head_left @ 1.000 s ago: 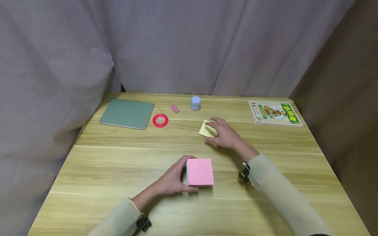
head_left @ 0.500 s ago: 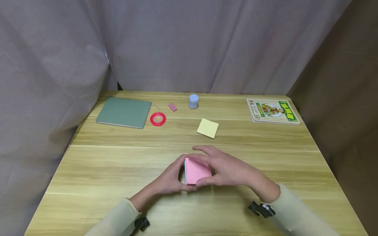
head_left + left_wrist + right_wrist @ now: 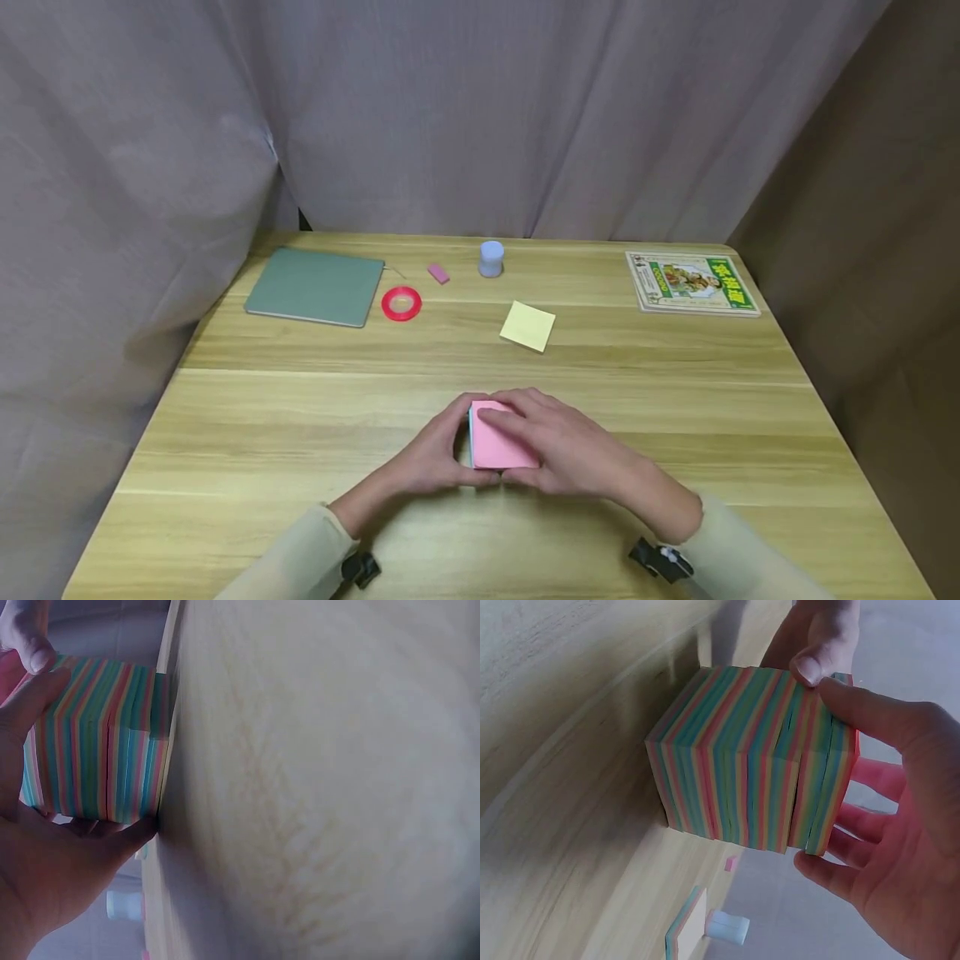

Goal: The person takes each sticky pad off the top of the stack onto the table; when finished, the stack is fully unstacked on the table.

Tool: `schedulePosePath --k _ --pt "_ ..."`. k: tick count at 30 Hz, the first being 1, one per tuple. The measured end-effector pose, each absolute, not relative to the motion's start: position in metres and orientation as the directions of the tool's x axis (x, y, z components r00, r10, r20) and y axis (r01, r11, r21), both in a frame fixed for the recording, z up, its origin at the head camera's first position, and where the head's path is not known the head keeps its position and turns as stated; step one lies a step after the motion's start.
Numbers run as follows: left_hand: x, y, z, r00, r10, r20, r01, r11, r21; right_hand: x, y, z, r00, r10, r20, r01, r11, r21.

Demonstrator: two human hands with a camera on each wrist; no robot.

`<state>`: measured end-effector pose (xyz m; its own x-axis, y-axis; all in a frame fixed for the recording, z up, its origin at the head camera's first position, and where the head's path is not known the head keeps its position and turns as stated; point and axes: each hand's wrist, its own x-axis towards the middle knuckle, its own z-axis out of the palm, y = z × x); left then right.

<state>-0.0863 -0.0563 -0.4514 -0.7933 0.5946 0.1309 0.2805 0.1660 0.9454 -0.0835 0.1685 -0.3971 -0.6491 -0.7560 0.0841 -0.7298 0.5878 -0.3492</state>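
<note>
A tall stack of sticky notes (image 3: pixel 513 450) with a pink top stands on the near middle of the table. Its sides show many coloured layers in the right wrist view, slightly uneven near the top. My left hand (image 3: pixel 431 457) grips the stack from the left, thumb on the near side and fingers around the far side. From the right, my right hand (image 3: pixel 577 446) holds the upper layers, thumb at the near side (image 3: pixel 877 712) and one finger lying across the pink top. Beyond the hands lies a thin yellow sticky note pad (image 3: pixel 528 327), turned at an angle.
On the wooden table (image 3: pixel 262 433), a green notebook (image 3: pixel 315 286), a red roll of tape (image 3: pixel 387 305), a small pink eraser (image 3: pixel 438 273) and a light blue round container (image 3: pixel 491 260) lie toward the back. An illustrated book (image 3: pixel 693 284) lies back right. Grey curtains (image 3: pixel 420 117) hang behind.
My right hand has left the yellow pad, come back toward me and settled on the right side of the sticky note stack. My left hand keeps its hold.
</note>
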Motion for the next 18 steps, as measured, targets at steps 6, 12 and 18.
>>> schedulePosePath --k 6,12,18 --pt "-0.09 -0.056 -0.467 -0.789 0.604 0.117 0.285 0.19 0.94 -0.086 0.174 -0.388 -0.682 -0.724 0.098 -0.698 0.606 -0.38" --pt "-0.095 -0.057 -0.477 -0.787 0.606 0.115 0.29 0.2 0.936 -0.117 0.205 -0.379 -0.835 -0.542 0.09 -0.521 0.728 -0.446" --pt "-0.095 -0.057 -0.477 -0.79 0.604 0.108 0.29 0.212 0.933 -0.174 0.254 -0.411 -0.931 -0.355 0.079 -0.354 0.836 -0.419"
